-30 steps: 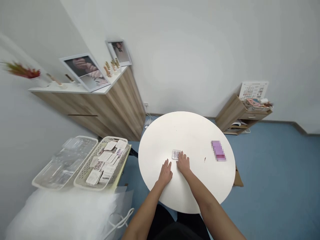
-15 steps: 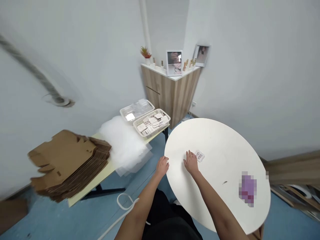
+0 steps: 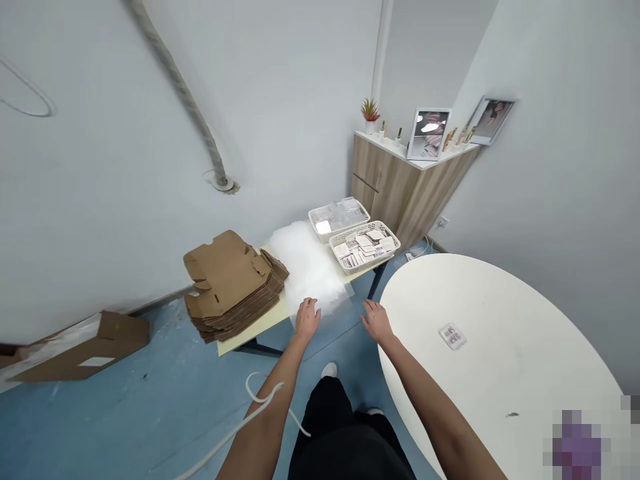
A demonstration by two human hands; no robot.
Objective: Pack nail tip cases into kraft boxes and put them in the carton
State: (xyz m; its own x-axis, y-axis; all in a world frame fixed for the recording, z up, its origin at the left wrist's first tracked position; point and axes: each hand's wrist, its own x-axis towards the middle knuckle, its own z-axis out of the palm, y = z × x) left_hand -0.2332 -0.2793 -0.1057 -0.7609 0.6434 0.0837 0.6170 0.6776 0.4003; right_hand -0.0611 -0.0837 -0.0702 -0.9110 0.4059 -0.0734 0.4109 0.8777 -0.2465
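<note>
My left hand (image 3: 307, 319) is held out with its fingers apart and nothing in it. It hovers at the near edge of a stack of translucent white sheets (image 3: 305, 260); whether it touches them I cannot tell. My right hand (image 3: 377, 321), also unfilled with the fingers spread, is by the left rim of a round white table (image 3: 480, 287). On that table lies a small clear plastic case (image 3: 453, 336) with small printed shapes showing, apart from both hands.
Flattened brown cardboard boxes (image 3: 230, 280) are stacked on the side table (image 3: 260, 325), left of the sheets. Two white baskets stand there too: one with cards (image 3: 364, 248), one with clear packs (image 3: 340, 217). A wooden cabinet (image 3: 395, 180) fills the corner. A white cord (image 3: 225, 437) crosses my left arm.
My view has swung left. My right hand has moved off the table, away from the plastic case, and my left hand has gone to the sheets' edge.
</note>
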